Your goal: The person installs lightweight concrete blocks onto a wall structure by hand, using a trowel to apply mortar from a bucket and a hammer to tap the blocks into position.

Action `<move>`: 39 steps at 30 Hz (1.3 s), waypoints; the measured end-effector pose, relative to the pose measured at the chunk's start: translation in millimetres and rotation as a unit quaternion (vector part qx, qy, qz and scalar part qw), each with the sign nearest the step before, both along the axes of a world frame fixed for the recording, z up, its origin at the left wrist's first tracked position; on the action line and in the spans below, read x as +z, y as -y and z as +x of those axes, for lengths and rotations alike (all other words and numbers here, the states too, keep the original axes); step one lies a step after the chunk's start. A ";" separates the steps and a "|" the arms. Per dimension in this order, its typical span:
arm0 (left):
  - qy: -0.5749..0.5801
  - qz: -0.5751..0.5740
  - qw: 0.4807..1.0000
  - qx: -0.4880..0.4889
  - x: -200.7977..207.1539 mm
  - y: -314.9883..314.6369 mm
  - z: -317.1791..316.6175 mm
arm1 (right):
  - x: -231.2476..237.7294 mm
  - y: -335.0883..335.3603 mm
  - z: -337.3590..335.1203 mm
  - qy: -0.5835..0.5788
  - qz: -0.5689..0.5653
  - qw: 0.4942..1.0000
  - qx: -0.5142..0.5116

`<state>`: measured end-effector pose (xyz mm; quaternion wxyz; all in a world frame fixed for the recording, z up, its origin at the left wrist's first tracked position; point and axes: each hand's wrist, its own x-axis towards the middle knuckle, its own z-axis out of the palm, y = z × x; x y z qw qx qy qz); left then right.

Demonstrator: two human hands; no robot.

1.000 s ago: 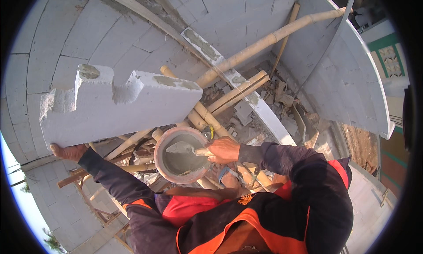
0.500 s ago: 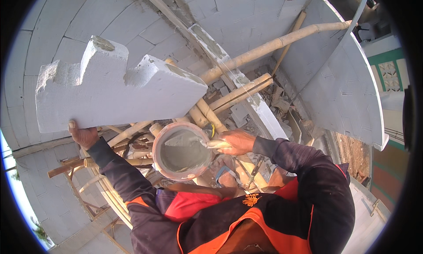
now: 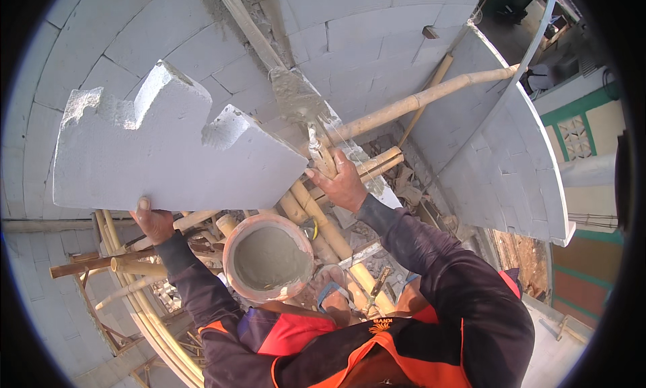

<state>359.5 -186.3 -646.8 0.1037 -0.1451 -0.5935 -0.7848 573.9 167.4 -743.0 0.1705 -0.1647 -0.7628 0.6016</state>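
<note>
My left hand (image 3: 153,221) grips the bottom edge of a large pale-grey wall block (image 3: 175,152), thumb against its near face. Broken notches run along the block's far upper edge. In my right hand (image 3: 343,185) is the wooden handle of a trowel (image 3: 296,100). Grey mortar coats its blade, which lies over the narrow top of a low block wall (image 3: 323,109); whether it touches cannot be made out. Below and between my hands stands a round bucket (image 3: 231,275) holding wet grey mortar (image 3: 270,259).
A bamboo pole (image 3: 424,100) crosses beyond my right hand, and more bamboo (image 3: 330,236) lies under the bucket. Block walls rise at the far side and at the right (image 3: 505,159). Rubble (image 3: 407,186) lies below. My sandalled foot (image 3: 333,297) is beside the bucket.
My right hand has carried the trowel from the bucket forward to the wall top. The block in my left hand has tilted slightly, and the view has shifted a little.
</note>
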 end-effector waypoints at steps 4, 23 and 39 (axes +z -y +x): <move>0.042 0.023 0.997 -0.059 -12.4 9.1 -3.5 | 16.6 20.2 -70.3 -0.029 -0.025 0.999 0.021; 0.182 -0.042 0.980 -0.076 -102.2 -74.4 34.0 | 45.9 -6.5 -149.1 -0.039 -0.053 0.980 0.185; 0.226 0.133 0.961 -0.090 -51.8 -105.8 35.8 | 168.9 -64.2 -168.1 -0.061 0.117 0.937 0.324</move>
